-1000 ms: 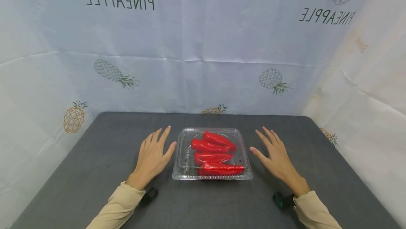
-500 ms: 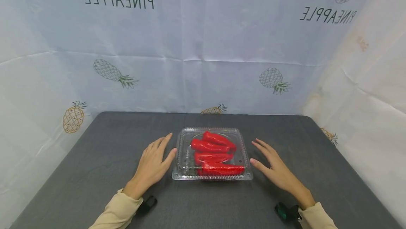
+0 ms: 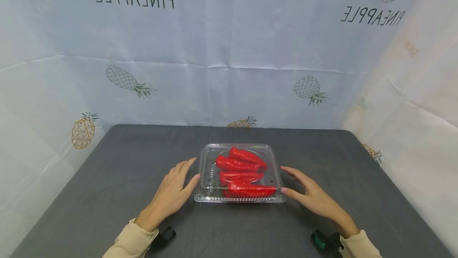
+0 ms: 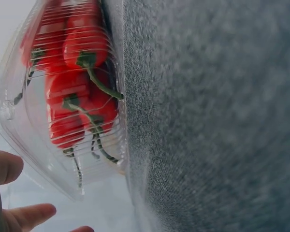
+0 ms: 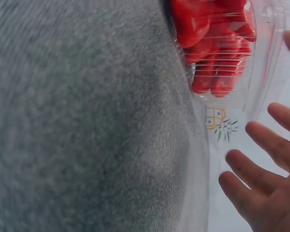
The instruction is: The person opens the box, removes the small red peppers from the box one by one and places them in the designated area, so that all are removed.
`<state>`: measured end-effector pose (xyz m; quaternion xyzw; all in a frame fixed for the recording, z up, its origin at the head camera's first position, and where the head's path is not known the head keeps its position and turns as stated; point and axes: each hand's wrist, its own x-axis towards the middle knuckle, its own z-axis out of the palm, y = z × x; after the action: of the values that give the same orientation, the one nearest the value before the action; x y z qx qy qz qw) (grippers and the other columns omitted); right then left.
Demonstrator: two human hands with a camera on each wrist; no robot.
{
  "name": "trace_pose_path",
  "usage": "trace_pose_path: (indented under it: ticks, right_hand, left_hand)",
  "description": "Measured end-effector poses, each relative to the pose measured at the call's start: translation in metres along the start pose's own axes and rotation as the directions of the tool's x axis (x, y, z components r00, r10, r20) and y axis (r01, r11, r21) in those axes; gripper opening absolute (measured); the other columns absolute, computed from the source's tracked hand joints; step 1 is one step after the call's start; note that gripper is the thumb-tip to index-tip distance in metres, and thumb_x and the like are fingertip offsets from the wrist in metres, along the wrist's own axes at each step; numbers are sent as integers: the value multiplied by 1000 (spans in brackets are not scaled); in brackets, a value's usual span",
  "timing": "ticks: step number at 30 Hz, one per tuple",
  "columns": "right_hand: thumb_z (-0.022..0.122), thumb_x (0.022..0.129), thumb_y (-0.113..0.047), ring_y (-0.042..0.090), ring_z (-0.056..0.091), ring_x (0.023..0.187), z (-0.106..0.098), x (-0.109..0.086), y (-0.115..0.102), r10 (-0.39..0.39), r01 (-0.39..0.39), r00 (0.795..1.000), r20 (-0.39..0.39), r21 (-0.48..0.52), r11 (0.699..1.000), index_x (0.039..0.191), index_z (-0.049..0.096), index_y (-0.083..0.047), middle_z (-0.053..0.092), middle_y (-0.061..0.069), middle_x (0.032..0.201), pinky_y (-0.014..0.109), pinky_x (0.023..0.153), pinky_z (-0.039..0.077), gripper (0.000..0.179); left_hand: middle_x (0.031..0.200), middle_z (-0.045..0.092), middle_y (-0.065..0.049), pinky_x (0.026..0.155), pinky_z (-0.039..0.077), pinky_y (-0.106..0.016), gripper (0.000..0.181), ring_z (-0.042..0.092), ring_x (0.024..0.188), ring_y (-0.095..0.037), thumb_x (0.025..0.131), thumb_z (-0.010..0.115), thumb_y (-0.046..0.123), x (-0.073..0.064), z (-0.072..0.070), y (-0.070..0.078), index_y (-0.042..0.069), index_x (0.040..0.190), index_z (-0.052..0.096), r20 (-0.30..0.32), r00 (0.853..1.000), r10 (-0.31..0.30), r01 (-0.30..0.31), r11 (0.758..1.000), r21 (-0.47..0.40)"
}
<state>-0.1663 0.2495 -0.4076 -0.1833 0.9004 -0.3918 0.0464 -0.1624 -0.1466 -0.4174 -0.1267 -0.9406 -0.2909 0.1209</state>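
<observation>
A clear plastic clamshell box (image 3: 209, 170) rests on the table with several red peppers (image 3: 240, 177) inside. Green stems of the peppers (image 4: 86, 59) show through its ribbed wall in the left wrist view. My left hand (image 3: 171, 193) is at the box's left side, fingers extended and thumb close to the rim. On the opposite side is my right hand (image 3: 315, 197), its thumb by the near right corner and its fingers spread in the right wrist view. Neither hand grips anything; whether the thumbs touch the box I cannot tell.
The dark grey table (image 3: 236, 230) has rounded far corners. Behind it and along both sides hangs a pale curtain (image 3: 229, 51) printed with pineapples. Dark devices sit below each wrist, such as the wrist camera (image 3: 323, 241) on the right.
Both hands have drawn slightly back toward the person, with the right hand's fingertips and thumb now nearer the box's right side. The box and peppers have stayed in place.
</observation>
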Motion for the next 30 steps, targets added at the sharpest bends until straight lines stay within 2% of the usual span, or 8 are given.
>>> trace_pose_path:
  ticks: [7, 10, 13, 17, 19, 22, 26, 30]
  right_hand:
    - [68, 93, -33, 48, 39, 140, 0, 2, 1, 50, -55, 996, 77, 69, 996, 149, 38, -5, 42, 23, 152, 66, 109, 38, 69]
    - [69, 93, -33, 49, 39, 139, 1, 2, 0, 74, -82, 993, 95, 85, 993, 150, 38, -5, 42, 23, 152, 67, 110, 38, 71]
    - [68, 93, -33, 49, 39, 139, 2, 2, 0, 82, -92, 991, 104, 96, 991, 150, 37, -5, 41, 23, 152, 68, 109, 38, 71]
    - [68, 93, -32, 49, 41, 137, 3, 2, 0, 84, -96, 991, 103, 113, 989, 150, 37, -5, 41, 23, 152, 67, 108, 39, 70]
    - [68, 93, -31, 50, 42, 136, 3, 2, 0, 76, -88, 992, 103, 117, 989, 150, 36, -4, 41, 24, 152, 67, 107, 40, 70]
    - [69, 93, -31, 49, 42, 136, 4, 2, 0, 80, -92, 992, 99, 127, 988, 150, 36, -5, 41, 24, 152, 67, 107, 41, 71]
    - [69, 93, -30, 48, 43, 136, 4, 3, -1, 78, -90, 992, 100, 129, 988, 150, 36, -5, 41, 24, 152, 66, 107, 42, 71]
    - [69, 93, -29, 49, 43, 135, 3, 3, -1, 68, -80, 992, 102, 124, 989, 150, 36, -4, 41, 25, 152, 66, 106, 43, 70]
  left_hand:
    - [147, 49, -15, 110, 40, -60, 56, 46, 137, -35, 102, 54, 38, -2, -1, -2, 10, 149, 42, 92, 996, -11, 20, 995, -100]
    - [142, 53, -13, 109, 42, -58, 53, 48, 135, -33, 103, 51, 40, -2, -2, -4, 7, 145, 46, 144, 989, -21, 42, 989, -139]
    - [126, 62, -5, 103, 48, -50, 41, 57, 123, -24, 103, 50, 39, 0, -3, -6, 10, 130, 58, 191, 982, -14, 48, 984, -173]
    - [95, 64, 6, 80, 51, -28, 24, 59, 92, -7, 103, 51, 36, 4, -6, -10, 17, 103, 66, 266, 963, 37, 32, 967, -252]
    - [86, 63, 5, 70, 47, -22, 25, 55, 81, -3, 104, 50, 34, 5, -8, -13, 16, 94, 65, 312, 947, 72, 33, 947, -318]
    - [76, 63, -3, 58, 46, -20, 30, 53, 68, -4, 105, 49, 29, 7, -10, -17, 10, 86, 63, 380, 917, 122, 56, 904, -425]
    - [74, 66, -12, 55, 51, -23, 31, 59, 65, -6, 105, 47, 22, 8, -11, -23, 1, 91, 65, 447, 877, 175, 106, 838, -535]
    - [76, 67, -12, 56, 52, -22, 33, 63, 69, -7, 105, 47, 21, 10, -12, -27, -8, 102, 63, 514, 832, 208, 189, 765, -616]
